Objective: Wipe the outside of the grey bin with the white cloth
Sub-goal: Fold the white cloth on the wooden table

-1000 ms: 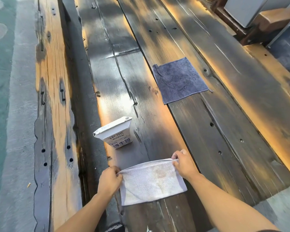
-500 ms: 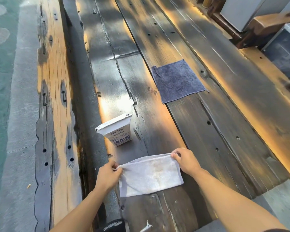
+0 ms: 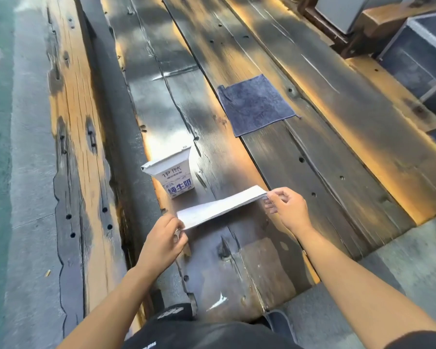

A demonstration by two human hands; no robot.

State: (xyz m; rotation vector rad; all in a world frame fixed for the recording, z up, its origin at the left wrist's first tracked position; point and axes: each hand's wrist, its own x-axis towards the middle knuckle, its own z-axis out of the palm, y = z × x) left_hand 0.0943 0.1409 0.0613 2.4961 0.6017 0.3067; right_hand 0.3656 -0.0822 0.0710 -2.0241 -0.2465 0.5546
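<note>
The white cloth [image 3: 222, 207], soft, light and floppy, is held stretched just above the bench [image 3: 275, 260], pinched at each end by the fingers of the left hand [image 3: 165, 235] and right hand [image 3: 288, 210].

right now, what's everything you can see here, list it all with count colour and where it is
white cloth: 1, white, stretched flat between both hands above the near planks
milk carton: 1, white with blue print, upright on the planks just beyond the white cloth
grey cloth: 1, blue-grey, spread flat on the planks farther off to the right
wooden planks: several, dark weathered brown, running away from the person
grey containers: at least 2, grey, top right corner, partly cut off
paved ground: grey and green, along the left
left hand: 1, pinches the white cloth's near left end
right hand: 1, pinches the white cloth's far right end
</note>
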